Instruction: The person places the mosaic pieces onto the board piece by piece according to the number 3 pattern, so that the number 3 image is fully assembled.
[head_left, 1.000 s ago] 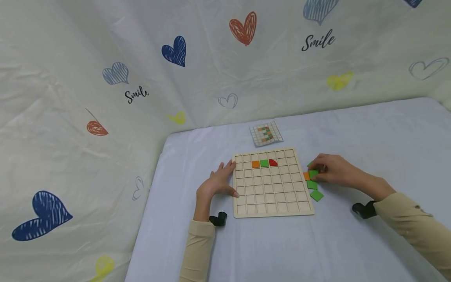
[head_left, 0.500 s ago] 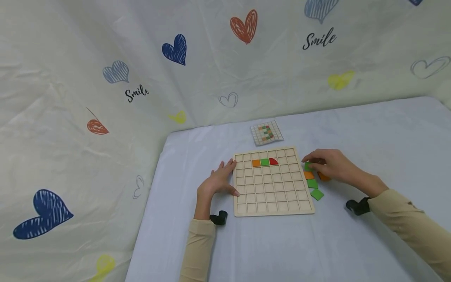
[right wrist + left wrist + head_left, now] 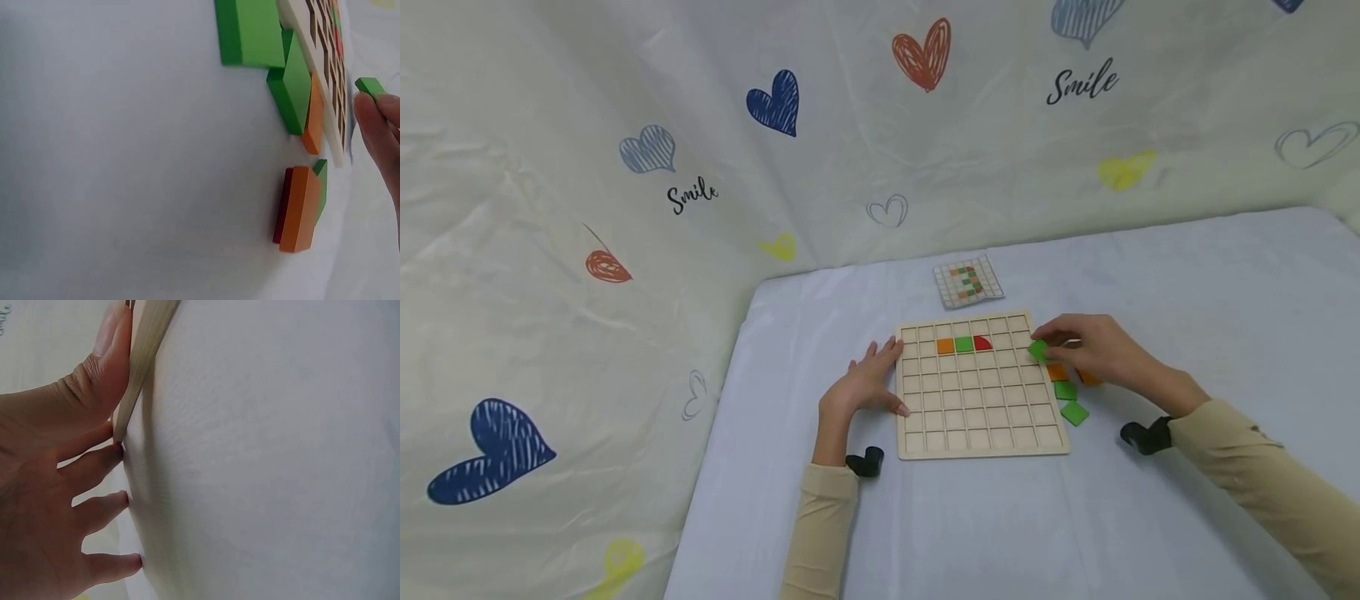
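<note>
A wooden grid board [image 3: 973, 417] lies flat, with an orange square [image 3: 945, 346], a green square [image 3: 964, 344] and a red quarter-round piece [image 3: 982, 342] in one upper row. My left hand [image 3: 863, 388] rests spread at the board's left edge, thumb on its rim; the left wrist view shows the thumb [image 3: 112, 356] against the wooden edge [image 3: 147, 356]. My right hand [image 3: 1093, 346] pinches a green tile [image 3: 1038, 350] over the board's upper right edge. In the right wrist view that green tile [image 3: 370, 86] is between thumb and fingers.
Right of the board lie an orange tile [image 3: 1057, 372], green tiles [image 3: 1074, 412] and another orange piece [image 3: 1088, 377], which sits by a dark red one in the right wrist view. A patterned card [image 3: 968, 282] lies behind the board. A heart-printed cloth [image 3: 820, 192] hangs behind.
My right hand first moved up from the loose tiles, uncovering an orange piece, then left with a green tile now held at the board's edge. My left hand has stayed in place.
</note>
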Demonstrator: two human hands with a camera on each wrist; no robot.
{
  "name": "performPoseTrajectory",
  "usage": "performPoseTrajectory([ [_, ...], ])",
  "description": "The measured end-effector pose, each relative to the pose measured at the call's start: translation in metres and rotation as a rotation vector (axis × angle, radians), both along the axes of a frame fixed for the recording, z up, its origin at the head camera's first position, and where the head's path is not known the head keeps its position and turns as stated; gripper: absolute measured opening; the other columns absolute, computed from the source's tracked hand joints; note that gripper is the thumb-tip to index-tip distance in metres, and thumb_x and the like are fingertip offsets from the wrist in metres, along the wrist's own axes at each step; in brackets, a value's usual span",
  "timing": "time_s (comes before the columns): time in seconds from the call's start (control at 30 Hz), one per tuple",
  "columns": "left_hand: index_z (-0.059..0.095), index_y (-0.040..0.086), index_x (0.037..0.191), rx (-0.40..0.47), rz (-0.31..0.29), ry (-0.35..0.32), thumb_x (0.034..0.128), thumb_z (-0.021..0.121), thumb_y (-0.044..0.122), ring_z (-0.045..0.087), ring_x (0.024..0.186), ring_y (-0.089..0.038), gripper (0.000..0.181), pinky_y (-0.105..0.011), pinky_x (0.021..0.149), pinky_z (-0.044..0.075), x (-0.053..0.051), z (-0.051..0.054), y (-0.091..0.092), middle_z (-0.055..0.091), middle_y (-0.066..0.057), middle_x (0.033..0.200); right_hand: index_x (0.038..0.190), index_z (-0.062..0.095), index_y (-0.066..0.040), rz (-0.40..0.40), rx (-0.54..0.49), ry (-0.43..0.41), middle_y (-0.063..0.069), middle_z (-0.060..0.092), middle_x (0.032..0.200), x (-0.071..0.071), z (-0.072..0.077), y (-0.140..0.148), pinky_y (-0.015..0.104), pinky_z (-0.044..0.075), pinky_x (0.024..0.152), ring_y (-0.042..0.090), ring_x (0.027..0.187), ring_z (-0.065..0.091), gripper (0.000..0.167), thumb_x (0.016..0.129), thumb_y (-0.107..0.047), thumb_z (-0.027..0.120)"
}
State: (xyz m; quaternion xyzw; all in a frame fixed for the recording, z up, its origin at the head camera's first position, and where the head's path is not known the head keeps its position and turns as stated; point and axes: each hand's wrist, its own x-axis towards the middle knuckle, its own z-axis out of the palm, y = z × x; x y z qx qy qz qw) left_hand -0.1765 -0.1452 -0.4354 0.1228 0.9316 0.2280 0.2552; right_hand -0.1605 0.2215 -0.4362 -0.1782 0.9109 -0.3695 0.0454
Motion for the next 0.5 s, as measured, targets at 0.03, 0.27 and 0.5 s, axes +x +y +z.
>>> performPoseTrajectory([
  [0.03,0.018,0.020,0.167,-0.001,0.000,0.000,0.0749,0.093,0.020,0.000,0.162,-0.027,0.118,-0.060,0.128,0.005,0.000,0.000,0.000,0.010,0.002,0.174,0.119,0.074,-0.001,-0.004,0.000,-0.014,0.013,0.075,0.112,0.000,0.000,-0.001,0.049,0.059,0.091,0.031,0.102,0.072,0.028,0.090,-0.002,0.074],
  [0.27,0.019,0.019,0.166,-0.006,-0.007,0.001,0.0759,0.093,0.021,0.000,0.162,-0.027,0.117,-0.061,0.128,0.006,-0.001,0.000,0.000,0.010,0.002,0.174,0.124,0.071,0.000,-0.017,0.011,-0.073,0.016,0.074,0.115,-0.003,0.002,-0.010,0.051,0.059,0.092,0.035,0.106,0.072,0.035,0.090,-0.006,0.076],
  [0.5,0.020,0.019,0.166,0.000,-0.003,-0.005,0.0756,0.093,0.021,0.000,0.162,-0.027,0.117,-0.061,0.128,0.005,0.000,0.002,0.000,0.011,0.002,0.174,0.121,0.073,0.004,0.051,0.033,-0.042,0.015,0.076,0.109,-0.008,0.001,-0.022,0.050,0.060,0.089,0.032,0.099,0.073,0.034,0.089,-0.007,0.078],
])
